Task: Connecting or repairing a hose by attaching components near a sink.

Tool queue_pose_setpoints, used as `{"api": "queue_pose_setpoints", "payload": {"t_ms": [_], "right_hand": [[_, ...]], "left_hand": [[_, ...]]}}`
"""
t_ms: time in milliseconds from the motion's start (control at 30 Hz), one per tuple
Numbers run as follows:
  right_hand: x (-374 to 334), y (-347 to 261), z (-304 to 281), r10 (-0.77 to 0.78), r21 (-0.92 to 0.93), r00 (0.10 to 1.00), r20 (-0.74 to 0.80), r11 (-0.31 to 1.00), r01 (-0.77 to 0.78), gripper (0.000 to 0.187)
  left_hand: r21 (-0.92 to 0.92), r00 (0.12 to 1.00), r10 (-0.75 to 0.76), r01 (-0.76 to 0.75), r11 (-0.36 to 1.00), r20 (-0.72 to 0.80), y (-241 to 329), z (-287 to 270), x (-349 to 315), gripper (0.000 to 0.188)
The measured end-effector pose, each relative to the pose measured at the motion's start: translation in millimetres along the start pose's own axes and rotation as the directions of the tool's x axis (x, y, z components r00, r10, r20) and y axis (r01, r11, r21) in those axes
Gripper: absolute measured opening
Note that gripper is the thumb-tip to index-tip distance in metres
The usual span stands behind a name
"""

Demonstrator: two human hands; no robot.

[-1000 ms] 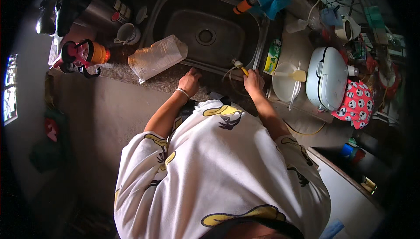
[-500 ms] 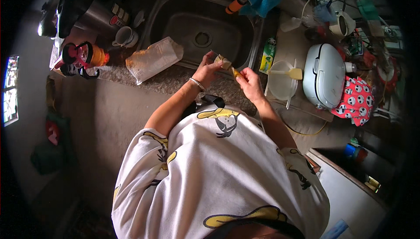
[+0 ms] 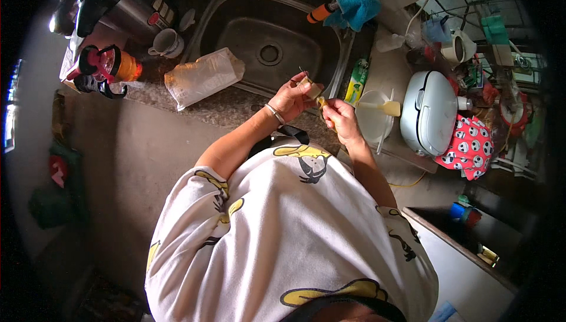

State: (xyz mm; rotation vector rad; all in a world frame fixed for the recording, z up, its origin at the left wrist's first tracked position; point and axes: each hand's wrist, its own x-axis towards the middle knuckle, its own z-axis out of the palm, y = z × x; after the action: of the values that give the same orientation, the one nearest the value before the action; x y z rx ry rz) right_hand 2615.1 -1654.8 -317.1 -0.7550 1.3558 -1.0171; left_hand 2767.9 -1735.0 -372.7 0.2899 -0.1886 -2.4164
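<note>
Just in front of the sink's near rim, my left hand is closed around a small pale, chunky piece with thin dark strands sticking out at its top; its kind is unclear. My right hand grips a slim yellow tool, mostly hidden by the fingers, and its tip meets the lower end of the pale piece. Behind the hands lies the metal sink with its round drain. To the left of my left hand, a crumpled clear plastic bag lies on the speckled counter edge.
Left of the sink stand a white mug and a metal cooker. On the right are a white tub with a pale spatula across it, a green-yellow packet and a white rice cooker. A blue cloth hangs over the sink's far corner.
Both hands have shifted a little to the right and slightly nearer, still holding the pale piece and the yellow tool. My view has turned slightly.
</note>
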Motion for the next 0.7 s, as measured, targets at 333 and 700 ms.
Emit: {"api": "queue_pose_setpoints", "payload": {"t_ms": [333, 700], "right_hand": [[21, 4, 4, 0.025, 0.000, 1.000, -0.007, 1.000, -0.025, 0.012], [37, -2, 4, 0.064, -0.041, 0.998, -0.025, 0.997, -0.065, 0.011]], "left_hand": [[0.014, 0.996, -0.091, 0.091, 0.996, -0.006, 12, -11, 10, 0.041], [0.059, 0.993, -0.087, 0.092, 0.994, -0.077, 26, -9, 22, 0.049]]}}
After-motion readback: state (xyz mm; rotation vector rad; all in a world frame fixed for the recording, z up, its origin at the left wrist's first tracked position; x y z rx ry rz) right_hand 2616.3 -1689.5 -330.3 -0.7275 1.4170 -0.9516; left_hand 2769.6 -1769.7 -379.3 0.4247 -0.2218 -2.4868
